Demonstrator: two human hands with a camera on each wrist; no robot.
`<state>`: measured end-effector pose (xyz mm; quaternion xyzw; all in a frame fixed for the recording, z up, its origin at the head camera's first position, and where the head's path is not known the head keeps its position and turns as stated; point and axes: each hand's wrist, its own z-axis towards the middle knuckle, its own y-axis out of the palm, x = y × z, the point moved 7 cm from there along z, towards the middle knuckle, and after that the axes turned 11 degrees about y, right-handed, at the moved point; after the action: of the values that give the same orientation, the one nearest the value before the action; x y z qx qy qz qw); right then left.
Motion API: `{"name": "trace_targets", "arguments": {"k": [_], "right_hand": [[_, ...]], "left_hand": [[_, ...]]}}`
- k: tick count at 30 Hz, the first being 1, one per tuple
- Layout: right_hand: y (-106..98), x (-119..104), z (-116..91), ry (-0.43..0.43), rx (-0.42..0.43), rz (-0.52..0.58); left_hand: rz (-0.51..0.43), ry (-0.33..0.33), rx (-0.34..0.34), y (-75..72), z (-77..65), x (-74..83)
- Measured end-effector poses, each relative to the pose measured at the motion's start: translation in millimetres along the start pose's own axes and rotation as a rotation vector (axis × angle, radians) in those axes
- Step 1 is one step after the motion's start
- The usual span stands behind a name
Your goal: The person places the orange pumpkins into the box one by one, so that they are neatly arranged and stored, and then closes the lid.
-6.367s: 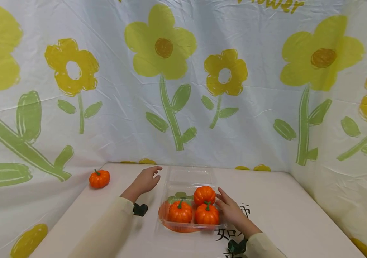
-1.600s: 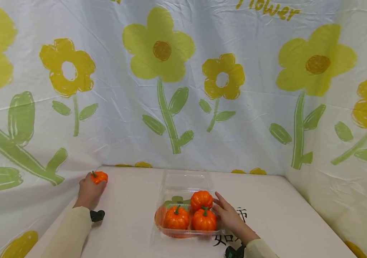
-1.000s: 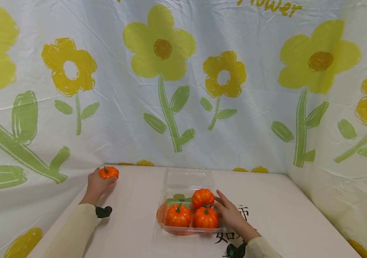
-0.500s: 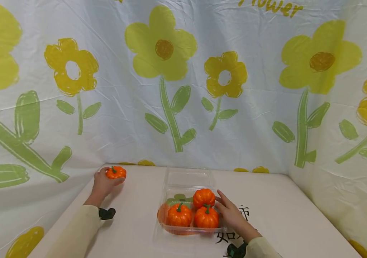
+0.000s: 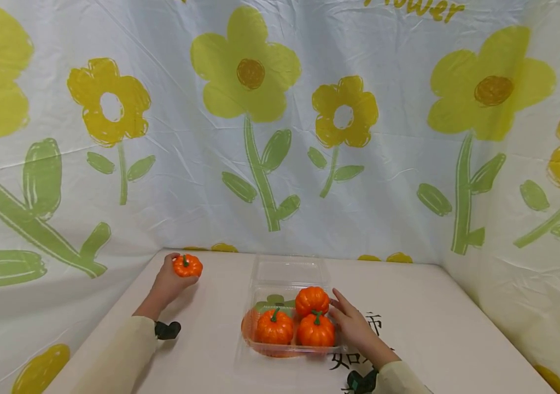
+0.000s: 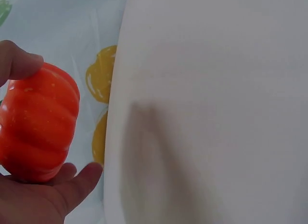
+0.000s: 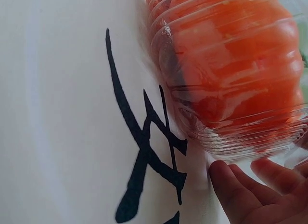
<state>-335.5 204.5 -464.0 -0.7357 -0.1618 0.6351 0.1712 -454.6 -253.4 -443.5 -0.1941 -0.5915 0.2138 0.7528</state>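
My left hand [image 5: 168, 284] grips a small orange pumpkin [image 5: 187, 266] with a green stem, held just above the left part of the table. In the left wrist view the thumb lies over one side of the pumpkin [image 6: 41, 123] and the other fingers support the opposite side. A clear plastic clamshell box [image 5: 289, 271] lies open in the middle, its lid folded back. Three more pumpkins sit in it: front left [image 5: 275, 327], front right [image 5: 316, 330] and back right [image 5: 311, 301]. Beside the box's right wall, my right hand [image 5: 354, 326] touches it with extended fingers.
A pale tablecloth [image 5: 432, 317] bears black characters [image 5: 346, 358] and an orange and green print under the box. Flower-printed curtains [image 5: 171, 180] stand along the back and both sides of the table.
My left hand reached the pumpkin at the far left, took hold of it and has carried it rightward. The right hand stays by the box, and the pumpkins inside keep their places.
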Motion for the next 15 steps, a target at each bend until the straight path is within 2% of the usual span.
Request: {"name": "trace_targets", "arguments": {"k": [7, 12, 15], "right_hand": [[0, -1, -1, -0.004, -0.001, 0.012], [0, -1, -1, 0.0, -0.004, 0.019], [0, 0, -1, 0.003, -0.005, 0.021]], "left_hand": [[0.015, 0.041, -0.039, 10.0, -5.3, 7.2], [-0.017, 0.069, -0.069, 18.6, -6.4, 10.6], [-0.053, 0.057, -0.094, 24.2, -7.3, 12.0]]}}
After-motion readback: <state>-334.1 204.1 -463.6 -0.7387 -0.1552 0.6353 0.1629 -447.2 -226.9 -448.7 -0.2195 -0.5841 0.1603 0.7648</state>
